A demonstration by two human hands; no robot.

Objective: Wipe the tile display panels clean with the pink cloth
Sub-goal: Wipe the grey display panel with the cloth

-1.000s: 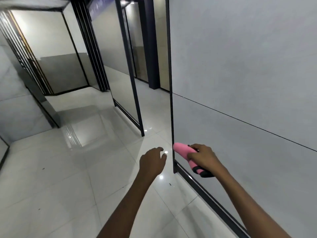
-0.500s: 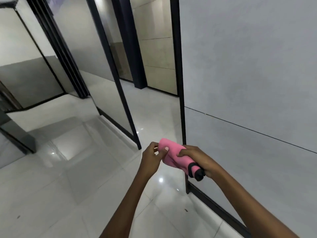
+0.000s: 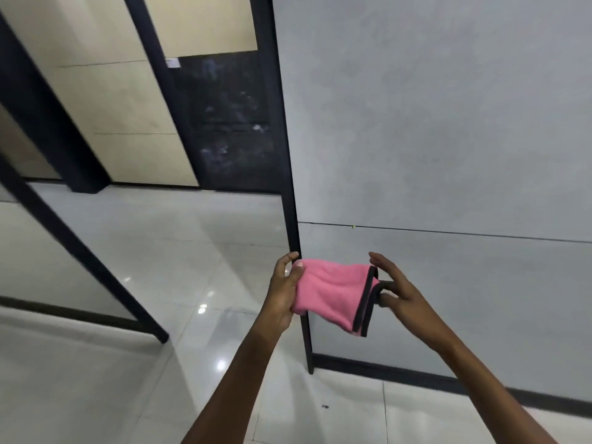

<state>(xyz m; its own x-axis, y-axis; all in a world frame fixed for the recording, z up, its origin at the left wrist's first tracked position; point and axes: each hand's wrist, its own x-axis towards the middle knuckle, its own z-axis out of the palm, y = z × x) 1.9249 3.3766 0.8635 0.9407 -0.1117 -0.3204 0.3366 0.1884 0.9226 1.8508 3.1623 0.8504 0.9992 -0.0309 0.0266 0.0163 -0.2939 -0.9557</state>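
The left hand [image 3: 283, 293] pinches the pink cloth [image 3: 330, 296] at its left end; the right hand [image 3: 395, 290] pinches its black-edged corner. Best to fold it into a flat pad before pressing it to the grey panel [image 3: 448, 139].

Floor [image 3: 134, 363]: I see glossy pale tiles with thin joint lines and bright glints of ceiling light.
Grey panel [image 3: 432, 139]: stands upright on the floor in a black frame [image 3: 296, 267].
Leaning frame [image 3: 96, 267]: its black foot meets the floor to my left.
Speck [image 3: 325, 406]: a small dark bit lies on a tile near the grey panel's base.
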